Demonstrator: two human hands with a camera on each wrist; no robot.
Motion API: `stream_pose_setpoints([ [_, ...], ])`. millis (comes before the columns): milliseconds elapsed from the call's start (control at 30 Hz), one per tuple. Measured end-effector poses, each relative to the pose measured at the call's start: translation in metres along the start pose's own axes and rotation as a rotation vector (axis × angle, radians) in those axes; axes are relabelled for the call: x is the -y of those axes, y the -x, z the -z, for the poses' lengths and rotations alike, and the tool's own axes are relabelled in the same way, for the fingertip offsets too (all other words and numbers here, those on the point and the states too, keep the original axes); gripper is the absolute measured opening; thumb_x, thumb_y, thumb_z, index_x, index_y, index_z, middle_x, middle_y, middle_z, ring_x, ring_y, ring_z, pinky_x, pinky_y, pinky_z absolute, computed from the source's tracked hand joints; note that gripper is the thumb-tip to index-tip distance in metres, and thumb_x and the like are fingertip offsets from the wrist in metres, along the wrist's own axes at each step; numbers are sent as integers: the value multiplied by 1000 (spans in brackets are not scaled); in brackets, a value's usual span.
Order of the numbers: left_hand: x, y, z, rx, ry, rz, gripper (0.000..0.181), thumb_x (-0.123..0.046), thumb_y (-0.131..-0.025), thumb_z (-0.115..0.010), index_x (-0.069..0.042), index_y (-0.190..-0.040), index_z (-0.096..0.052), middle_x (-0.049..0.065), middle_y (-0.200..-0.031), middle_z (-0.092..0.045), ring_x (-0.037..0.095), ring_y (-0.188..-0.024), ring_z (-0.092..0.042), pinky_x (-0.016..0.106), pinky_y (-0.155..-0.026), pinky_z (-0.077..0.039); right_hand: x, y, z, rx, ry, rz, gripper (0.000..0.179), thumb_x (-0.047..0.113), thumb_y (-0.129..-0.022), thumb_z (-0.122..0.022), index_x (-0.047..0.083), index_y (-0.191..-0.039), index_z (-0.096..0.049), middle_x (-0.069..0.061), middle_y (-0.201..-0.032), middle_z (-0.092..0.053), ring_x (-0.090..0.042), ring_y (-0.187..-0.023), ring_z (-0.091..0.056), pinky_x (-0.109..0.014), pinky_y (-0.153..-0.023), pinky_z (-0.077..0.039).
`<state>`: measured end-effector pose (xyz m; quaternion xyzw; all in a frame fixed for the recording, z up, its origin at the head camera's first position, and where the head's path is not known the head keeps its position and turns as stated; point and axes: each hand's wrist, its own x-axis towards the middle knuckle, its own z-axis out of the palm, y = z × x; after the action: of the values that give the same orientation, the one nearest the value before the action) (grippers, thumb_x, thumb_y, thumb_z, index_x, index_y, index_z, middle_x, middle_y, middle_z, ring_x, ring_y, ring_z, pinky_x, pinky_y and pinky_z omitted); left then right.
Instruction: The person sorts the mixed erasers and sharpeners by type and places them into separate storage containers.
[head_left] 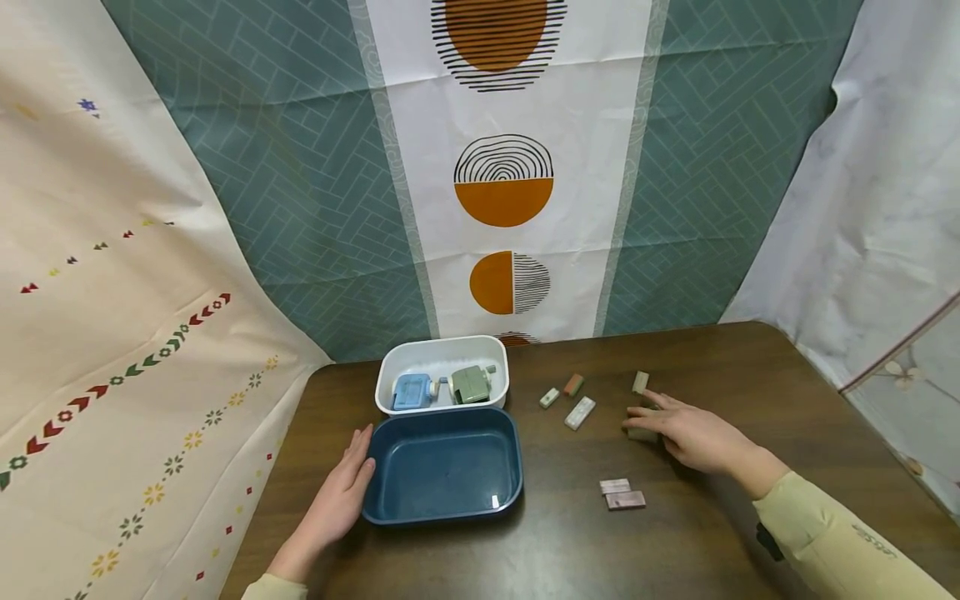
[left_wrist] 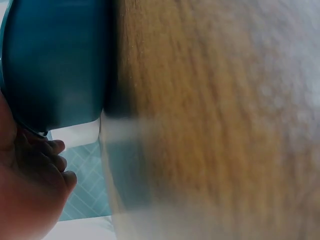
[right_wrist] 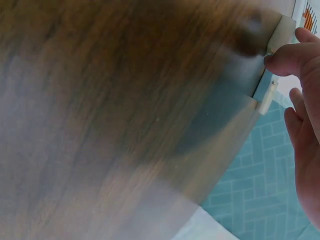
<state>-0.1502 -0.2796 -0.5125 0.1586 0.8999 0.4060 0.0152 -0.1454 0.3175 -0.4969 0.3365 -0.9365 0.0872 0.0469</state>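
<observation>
My left hand (head_left: 341,487) rests with straight fingers along the left wall of a dark blue tray (head_left: 442,515). In the left wrist view the tray's side (left_wrist: 55,65) rises beside the curled-looking fingertips. On the right of the table, my right hand (head_left: 697,433) pinches a grey-green block (head_left: 642,435) between thumb and fingers. From the right wrist the thumb (right_wrist: 285,59) lies against the block (right_wrist: 281,36). Just beyond the fingers lies a pale green block (head_left: 641,382). The hand covers part of what is beneath it.
A white bin (head_left: 442,344) behind the tray holds a blue toy piece (head_left: 412,391) and a green one (head_left: 471,385). Between tray and right hand lie a white block (head_left: 580,413), a small pale green block (head_left: 550,398) and a brown block (head_left: 573,384). Nearer are two pinkish blocks (head_left: 626,500).
</observation>
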Motion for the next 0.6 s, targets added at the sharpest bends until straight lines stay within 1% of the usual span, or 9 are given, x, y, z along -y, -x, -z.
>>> stream_pose_setpoints([
  [100, -2, 0, 1, 15, -8, 15, 59, -22, -118, -42, 4, -167, -24, 27, -173, -21, 50, -161, -7, 37, -130, -5, 1, -2, 0, 1, 1, 9, 65, -16, -87, -70, 16, -143, -70, -10, -147, -66, -49, -146, -47, -56, -96, -58],
  [167, -2, 1, 0, 22, -15, 22, 59, -22, -118, -41, 4, -168, -23, 27, -174, -20, 50, -161, -7, 55, -129, -8, 1, -3, -1, 6, 8, 9, 63, -15, -88, -72, 16, -142, -71, -8, -145, -67, -49, -146, -47, -57, -97, -57],
  [200, -2, 1, 0, 23, -19, 23, 59, -22, -118, -41, 4, -168, -23, 27, -174, -20, 50, -161, -6, 57, -129, -8, 1, -3, -1, 8, 14, 7, 61, -14, -88, -72, 16, -141, -71, -8, -144, -68, -48, -145, -48, -57, -97, -57],
  [233, -2, 1, 0, 23, -22, 21, 59, -22, -118, -41, 4, -168, -22, 27, -174, -20, 50, -161, -7, 54, -130, -8, 1, -4, -2, 8, 21, 5, 60, -13, -88, -73, 16, -141, -72, -8, -143, -69, -48, -145, -48, -57, -97, -57],
  [300, -3, 2, -1, 17, -31, 8, 59, -20, -118, -41, 5, -167, -23, 28, -173, -21, 51, -160, -8, 34, -129, -6, 2, -4, -3, -1, 35, 0, 58, -12, -87, -75, 16, -138, -73, -10, -141, -70, -49, -143, -50, -58, -97, -57],
  [367, -3, 2, -1, 13, -36, -2, 58, -18, -117, -42, 6, -167, -23, 28, -173, -21, 52, -160, -8, 16, -121, -2, 3, -5, -3, -7, 49, -9, 58, -11, -85, -77, 15, -136, -75, -15, -139, -70, -51, -141, -52, -59, -97, -57],
  [400, -4, 2, 0, 9, -41, -8, 58, -18, -117, -42, 7, -166, -24, 29, -173, -21, 52, -160, -9, 10, -116, 0, 4, -6, -4, -10, 53, -12, 58, -11, -84, -78, 15, -135, -75, -16, -138, -71, -52, -140, -52, -60, -98, -56],
  [467, -4, 2, 0, 4, -49, -19, 58, -16, -117, -43, 8, -166, -24, 30, -172, -22, 53, -159, -9, 13, -119, -1, 5, -7, -4, -11, 55, -17, 57, -10, -82, -79, 13, -134, -75, -19, -138, -70, -53, -139, -52, -62, -100, -55],
  [600, -5, 1, 0, 7, -57, -8, 58, -17, -117, -42, 7, -166, -23, 29, -173, -21, 53, -160, -9, 34, -129, -4, 8, -9, -5, 0, 34, -36, 54, -4, -83, -79, 5, -136, -73, -22, -141, -68, -52, -141, -51, -63, -104, -52],
])
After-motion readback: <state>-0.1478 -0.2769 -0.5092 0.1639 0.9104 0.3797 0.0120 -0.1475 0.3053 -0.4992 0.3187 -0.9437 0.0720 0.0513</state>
